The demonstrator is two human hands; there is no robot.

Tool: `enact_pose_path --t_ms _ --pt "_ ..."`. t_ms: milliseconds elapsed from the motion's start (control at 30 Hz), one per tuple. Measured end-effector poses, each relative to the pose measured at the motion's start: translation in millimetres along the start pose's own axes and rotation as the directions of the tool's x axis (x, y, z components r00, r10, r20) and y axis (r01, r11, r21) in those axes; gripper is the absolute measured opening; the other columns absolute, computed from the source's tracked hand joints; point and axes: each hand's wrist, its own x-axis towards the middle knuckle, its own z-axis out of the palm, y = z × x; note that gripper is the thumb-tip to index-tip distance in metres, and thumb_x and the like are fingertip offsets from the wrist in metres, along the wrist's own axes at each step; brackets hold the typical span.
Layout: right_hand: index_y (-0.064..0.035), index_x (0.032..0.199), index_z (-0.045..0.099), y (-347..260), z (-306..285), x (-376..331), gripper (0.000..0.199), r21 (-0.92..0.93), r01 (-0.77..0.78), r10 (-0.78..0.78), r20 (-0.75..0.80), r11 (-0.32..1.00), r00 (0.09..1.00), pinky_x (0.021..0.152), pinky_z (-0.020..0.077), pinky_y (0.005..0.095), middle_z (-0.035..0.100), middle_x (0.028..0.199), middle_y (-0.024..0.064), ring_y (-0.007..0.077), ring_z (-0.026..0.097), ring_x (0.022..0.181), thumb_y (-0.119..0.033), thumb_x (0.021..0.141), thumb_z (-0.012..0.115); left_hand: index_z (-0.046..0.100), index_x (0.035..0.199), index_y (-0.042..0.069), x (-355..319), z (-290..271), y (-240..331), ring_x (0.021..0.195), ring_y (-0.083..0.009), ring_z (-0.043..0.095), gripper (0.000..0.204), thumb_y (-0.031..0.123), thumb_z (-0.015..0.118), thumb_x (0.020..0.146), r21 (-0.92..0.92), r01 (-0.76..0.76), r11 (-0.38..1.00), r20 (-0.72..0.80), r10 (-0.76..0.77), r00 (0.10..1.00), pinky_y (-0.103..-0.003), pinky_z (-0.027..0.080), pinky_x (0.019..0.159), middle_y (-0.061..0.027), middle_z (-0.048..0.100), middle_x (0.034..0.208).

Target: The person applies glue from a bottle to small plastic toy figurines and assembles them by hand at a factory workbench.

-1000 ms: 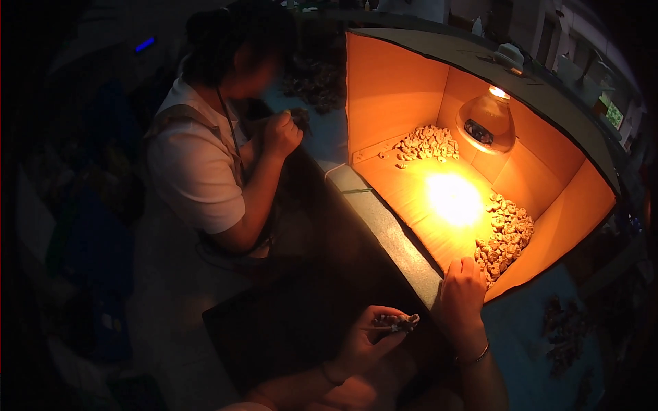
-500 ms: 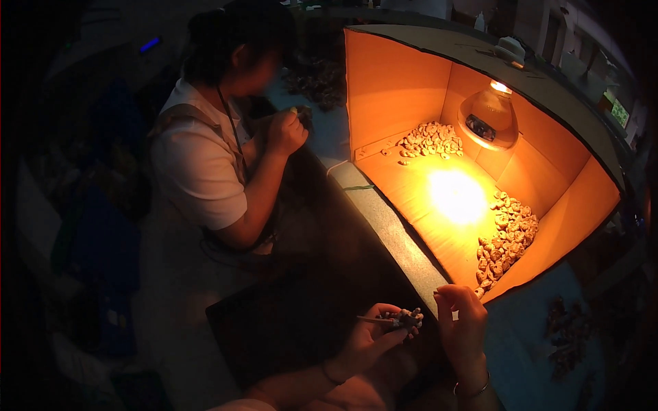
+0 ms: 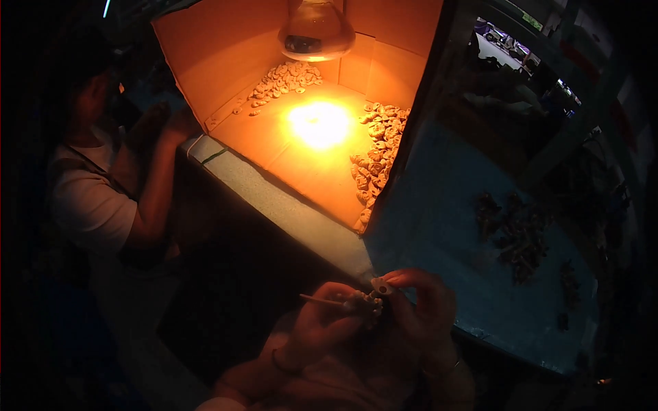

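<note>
An open orange cardboard box (image 3: 226, 55), lit from inside by a hanging glass lamp (image 3: 316, 31), holds two heaps of pale shell-like pieces (image 3: 375, 147) on a pale bench edge (image 3: 288, 212); a second person (image 3: 96, 198) works at its left, and dark clumps (image 3: 514, 236) lie on a blue surface (image 3: 439, 226) to the right. Low in the frame, just short of the bench, the left hand (image 3: 319, 329) is curled around a thin stick (image 3: 325, 300) strung with small pale pieces, while the right hand (image 3: 421, 312) pinches one pale piece (image 3: 380, 288) at the stick's tip.
</note>
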Motion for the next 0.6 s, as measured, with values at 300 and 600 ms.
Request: enact_pose_path --t_ms 300,600 --pt "-0.0014 0.09 0.061 9.3 -33.7 -24.2 0.021 -0.115 0.135 -0.137 -0.008 0.984 0.991 0.066 0.0524 0.0285 0.066 0.089 0.0123 0.022 0.065 0.078 0.008 0.072 0.063 0.04 0.119 0.001 2.2 23.4 -17.8 0.103 -0.0186 0.055 0.038 0.004 0.056 0.085 -0.092 0.176 0.98 0.093 -0.168 0.981 -0.031 0.044 0.089 -0.0139 0.055 0.112" --pt "-0.0023 0.094 0.062 12.1 -53.1 -27.7 0.027 -0.213 0.289 -0.284 0.056 0.933 0.957 0.07 0.0525 0.0324 0.066 0.094 0.0112 0.0262 0.065 0.085 0.003 0.067 0.065 0.037 0.119 -0.001 6.5 43.2 -24.0 0.086 -0.0209 0.06 0.048 0.019 0.061 0.082 0.07 0.169 0.983 -0.031 -0.167 0.985 -0.032 0.048 0.076 -0.015 0.058 0.1"
